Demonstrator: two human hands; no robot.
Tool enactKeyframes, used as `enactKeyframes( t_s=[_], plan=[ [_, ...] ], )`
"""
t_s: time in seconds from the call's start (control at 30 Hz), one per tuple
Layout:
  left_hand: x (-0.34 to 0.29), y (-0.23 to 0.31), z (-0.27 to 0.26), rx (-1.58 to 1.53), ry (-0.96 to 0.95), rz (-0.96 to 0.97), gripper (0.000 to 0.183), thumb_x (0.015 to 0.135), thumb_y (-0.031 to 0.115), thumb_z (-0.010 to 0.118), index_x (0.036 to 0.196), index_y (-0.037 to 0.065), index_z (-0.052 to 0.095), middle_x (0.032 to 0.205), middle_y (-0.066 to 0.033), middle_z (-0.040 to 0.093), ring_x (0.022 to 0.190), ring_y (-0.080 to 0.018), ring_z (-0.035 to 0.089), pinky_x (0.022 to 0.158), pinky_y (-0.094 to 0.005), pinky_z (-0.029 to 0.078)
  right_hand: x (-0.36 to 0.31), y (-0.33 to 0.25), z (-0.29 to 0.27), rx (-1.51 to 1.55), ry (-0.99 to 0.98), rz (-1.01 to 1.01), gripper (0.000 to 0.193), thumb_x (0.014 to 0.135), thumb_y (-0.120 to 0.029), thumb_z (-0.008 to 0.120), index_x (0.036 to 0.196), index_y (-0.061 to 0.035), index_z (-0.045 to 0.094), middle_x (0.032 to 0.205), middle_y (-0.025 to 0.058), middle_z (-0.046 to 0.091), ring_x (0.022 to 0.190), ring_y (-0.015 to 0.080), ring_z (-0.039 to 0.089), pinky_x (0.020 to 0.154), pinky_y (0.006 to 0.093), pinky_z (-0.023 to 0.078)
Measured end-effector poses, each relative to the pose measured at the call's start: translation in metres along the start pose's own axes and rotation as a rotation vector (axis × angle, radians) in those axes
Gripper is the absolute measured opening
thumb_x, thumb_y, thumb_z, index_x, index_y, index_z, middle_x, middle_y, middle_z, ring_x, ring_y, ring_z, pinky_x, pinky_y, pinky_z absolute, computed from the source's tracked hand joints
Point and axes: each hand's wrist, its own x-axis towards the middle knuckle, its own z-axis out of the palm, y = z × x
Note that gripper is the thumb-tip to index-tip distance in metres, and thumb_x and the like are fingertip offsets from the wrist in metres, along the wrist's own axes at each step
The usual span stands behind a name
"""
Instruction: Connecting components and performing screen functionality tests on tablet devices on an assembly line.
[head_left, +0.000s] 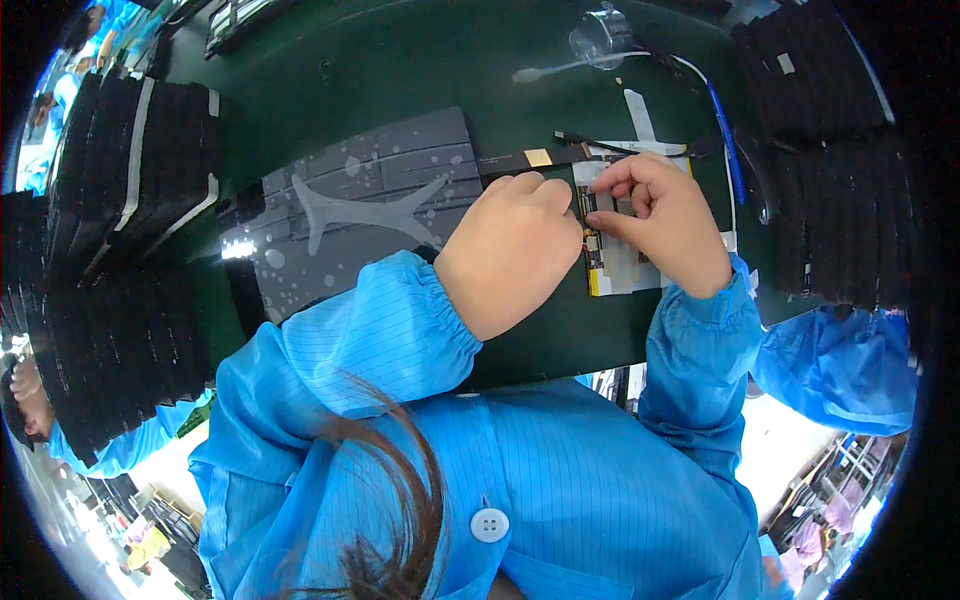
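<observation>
My left hand [515, 255] is curled into a fist beside a flat, pale pack [622, 275] with yellow corners. Its fingertips are turned away from view, so whatever they pinch is hidden. Over the pack is my right hand [668, 215], thumb and index finger apart, with nothing visible between them. Both tips are close to a narrow circuit board [590, 238] along the pack's left edge; whether they touch it I cannot tell. A dark grey panel [375, 190] with pale blotches and a light branching shape lies left of my left hand.
Stacks of black sheets or trays [125, 290] stand at the left, with more black stacks [845, 215] at the right. Behind the pack lie a black cable [620, 149], a blue pen-like tool [727, 145] and a clear round container [602, 40]. A small yellowish square [538, 158] sits behind my left hand.
</observation>
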Motion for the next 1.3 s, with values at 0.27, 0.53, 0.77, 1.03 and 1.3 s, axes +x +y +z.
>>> enactKeyframes(
  t_s=[0.27,0.53,0.77,1.03,1.3],
  plan=[
    [0.000,0.000,-0.013,-0.082,0.053,-0.024,0.025,0.071,0.011,0.062,0.093,0.000,0.062,0.097,-0.0135,0.054,0.095,-0.0286,0.053,0.084,-0.0353,0.045,0.002,-0.006,-0.003,-0.090,-0.068,-0.079,0.019,0.063,-0.010,0.072,0.074,-0.0037,0.058,0.073,0.0076,0.048,0.062,0.0191,0.047,0.053,0.0320,0.036],
    [-0.029,-0.063,-0.052,0.257,0.219,-0.236,0.050,0.077,0.028,0.065,0.120,0.005,0.052,0.118,-0.0184,0.050,0.109,-0.0350,0.048,0.094,-0.0411,0.039,0.016,-0.008,0.014,-0.212,0.249,-0.494,0.031,0.072,-0.014,0.067,0.103,-0.0129,0.062,0.103,0.0057,0.061,0.111,0.0281,0.046,0.097,0.0396,0.031],
    [-0.038,-0.060,-0.054,-0.041,-0.029,-0.485,0.053,0.079,0.033,0.064,0.120,0.003,0.052,0.107,-0.0202,0.056,0.100,-0.0355,0.053,0.089,-0.0400,0.042,0.020,0.002,0.017,-0.306,0.200,-0.526,0.022,0.077,-0.013,0.065,0.099,-0.0122,0.065,0.098,0.0068,0.062,0.103,0.0250,0.051,0.092,0.0381,0.037],
    [-0.013,-0.031,-0.039,-0.061,0.200,-0.145,0.032,0.075,0.020,0.065,0.104,0.005,0.059,0.105,-0.0112,0.058,0.101,-0.0297,0.054,0.099,-0.0473,0.034,0.011,-0.004,-0.007,0.503,-0.114,0.152,0.017,0.084,-0.009,0.060,0.098,0.0002,0.061,0.079,0.0051,0.063,0.068,0.0081,0.059,0.062,0.0207,0.047],
    [0.021,-0.003,-0.009,-0.158,0.241,-0.020,0.022,0.075,0.013,0.063,0.097,0.007,0.061,0.089,-0.0109,0.062,0.088,-0.0268,0.060,0.098,-0.0450,0.036,0.009,0.006,-0.012,0.758,-0.207,0.134,0.023,0.086,-0.007,0.057,0.107,-0.0003,0.056,0.085,0.0063,0.064,0.072,0.0094,0.061,0.064,0.0204,0.049]
  ],
)
